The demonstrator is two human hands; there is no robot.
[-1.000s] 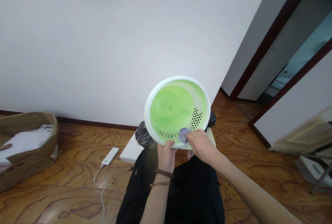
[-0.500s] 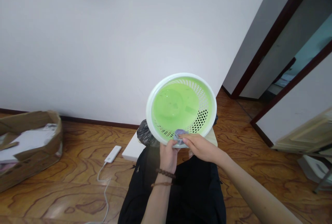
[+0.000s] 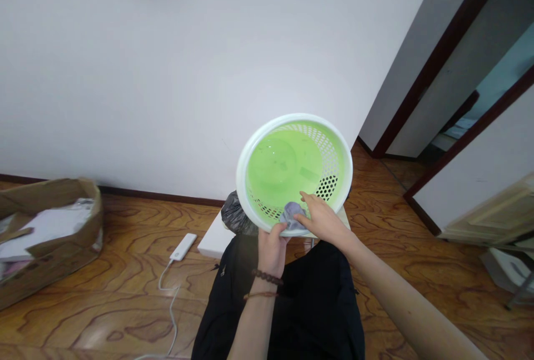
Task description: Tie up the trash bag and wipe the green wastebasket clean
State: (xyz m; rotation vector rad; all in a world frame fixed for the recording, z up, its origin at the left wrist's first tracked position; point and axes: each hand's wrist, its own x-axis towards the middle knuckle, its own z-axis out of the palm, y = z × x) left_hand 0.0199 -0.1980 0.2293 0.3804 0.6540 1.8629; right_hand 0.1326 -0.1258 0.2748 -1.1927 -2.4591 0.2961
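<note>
A round plastic basket (image 3: pixel 242 182), green inside with a white rim and hexagonal holes, is tilted toward me above my lap. My left hand (image 3: pixel 272 253) grips its near rim, thumb on top and fingers underneath. A small crumpled grey-purple cloth (image 3: pixel 291 214) lies over the inner wall by that thumb, which seems to touch it. Just right of the cloth is my right hand (image 3: pixel 324 220), its index finger stretched toward the basket's inside and its thumb apart, at the cloth's edge. Its other fingers are partly hidden.
A black plastic bag (image 3: pixel 237 216) and a white flat box (image 3: pixel 213 240) sit left of my legs. On the wooden floor lies a white power strip (image 3: pixel 183 247) with its cord. A cardboard box (image 3: pixel 94 215) stands far left, and a doorway opens at right.
My right hand has let go of the cloth and moved slightly up and right, fingers spreading. More of the cloth now shows. The basket has shifted slightly right; my left hand keeps its grip.
</note>
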